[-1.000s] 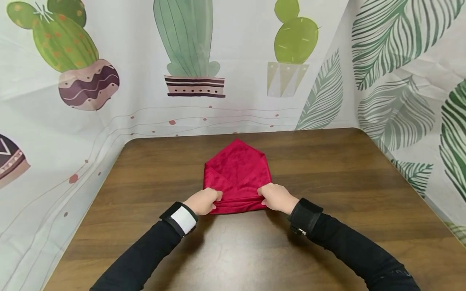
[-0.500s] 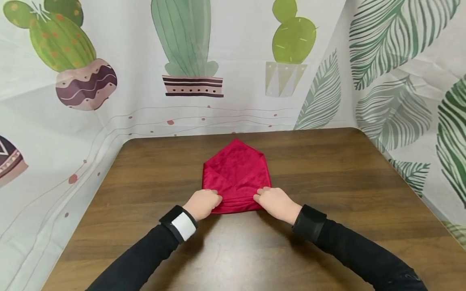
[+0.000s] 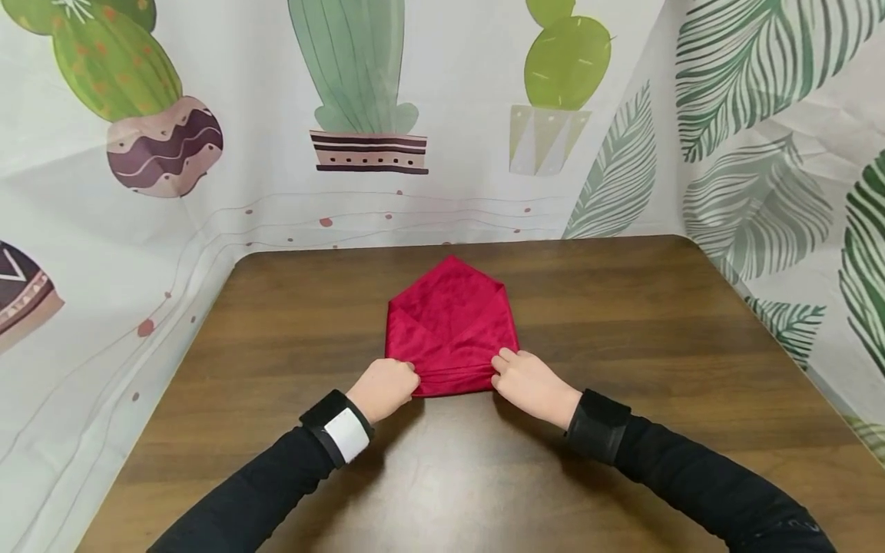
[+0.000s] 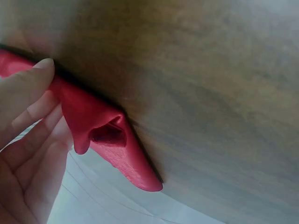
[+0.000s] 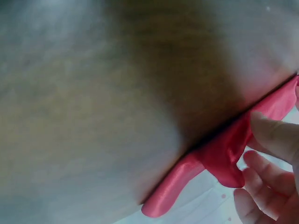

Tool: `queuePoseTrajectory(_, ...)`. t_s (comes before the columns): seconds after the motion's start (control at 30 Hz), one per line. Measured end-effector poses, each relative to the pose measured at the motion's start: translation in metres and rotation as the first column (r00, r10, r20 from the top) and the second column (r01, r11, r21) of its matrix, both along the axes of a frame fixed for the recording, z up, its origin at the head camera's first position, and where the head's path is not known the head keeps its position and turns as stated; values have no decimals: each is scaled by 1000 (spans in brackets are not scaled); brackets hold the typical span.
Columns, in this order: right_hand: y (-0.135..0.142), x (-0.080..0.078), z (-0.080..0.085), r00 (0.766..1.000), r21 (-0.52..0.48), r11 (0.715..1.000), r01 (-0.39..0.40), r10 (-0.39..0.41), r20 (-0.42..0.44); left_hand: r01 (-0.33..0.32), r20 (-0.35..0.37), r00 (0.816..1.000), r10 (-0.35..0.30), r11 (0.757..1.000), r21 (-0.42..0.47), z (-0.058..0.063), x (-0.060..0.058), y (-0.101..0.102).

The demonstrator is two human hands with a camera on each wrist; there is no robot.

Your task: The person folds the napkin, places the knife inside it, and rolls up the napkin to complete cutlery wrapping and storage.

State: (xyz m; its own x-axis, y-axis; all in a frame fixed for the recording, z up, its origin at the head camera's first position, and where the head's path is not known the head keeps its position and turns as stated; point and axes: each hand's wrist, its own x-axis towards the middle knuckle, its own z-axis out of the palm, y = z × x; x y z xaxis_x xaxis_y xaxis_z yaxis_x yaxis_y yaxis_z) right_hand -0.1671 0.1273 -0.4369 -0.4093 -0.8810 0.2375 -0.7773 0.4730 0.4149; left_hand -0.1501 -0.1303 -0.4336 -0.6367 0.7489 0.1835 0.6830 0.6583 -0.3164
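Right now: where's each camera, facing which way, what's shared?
Head: on the head, facing forward and down at the red cloth and wooden table; shows sleeves, left hand and right hand.
Left wrist: worn there, looking along the left hand toward the red cloth; that hand partly shows.
Right wrist: worn there, looking along the right hand toward the red cloth; that hand partly shows.
Both wrist views share the red cloth and wooden table.

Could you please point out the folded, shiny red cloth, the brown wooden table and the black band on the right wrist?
Folded red cloth (image 3: pixel 452 319), head view: middle of its upward face.
Brown wooden table (image 3: pixel 622 330), head view: bare top beside the cloth.
Black right wristband (image 3: pixel 598 426), head view: its upper side.
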Motion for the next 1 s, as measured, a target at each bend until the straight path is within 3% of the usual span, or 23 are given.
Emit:
queuePoseTrajectory(0.17, -3, 0, 0, 1000, 40, 999, 11, -12, 12, 26, 46, 999, -26, 1000, 0, 1, -5, 0)
queuePoseTrajectory(0.33, -4, -4, 2, 992, 44, 997, 63, -67, 110, 65, 31, 997, -66, 998, 13, 3, -7, 0)
queuePoseTrajectory(0.5, -1, -9, 3, 958, -17, 993, 115, -107, 267, 68, 76, 995, -69, 998, 12, 1, -10, -3)
queuePoseTrajectory(0.63, 0, -14, 3, 929, -41, 988, 151, -127, 347, 44, 175, 983, -54, 997, 58, 1, -14, -7)
queuePoseTrajectory(0.77, -2, -19, 7, 873, -45, 979, 200, -158, 461, -48, 333, 943, 9, 993, 109, 4, -20, -10)
queuePoseTrajectory(0.9, -6, -26, 11, 793, -49, 961, 272, -195, 577, -173, 489, 867, 94, 978, 118, 8, -25, -10)
queuePoseTrajectory(1.0, -8, -31, 14, 756, -60, 944, 324, -221, 616, -227, 572, 814, 104, 963, 148, 11, -29, -10)
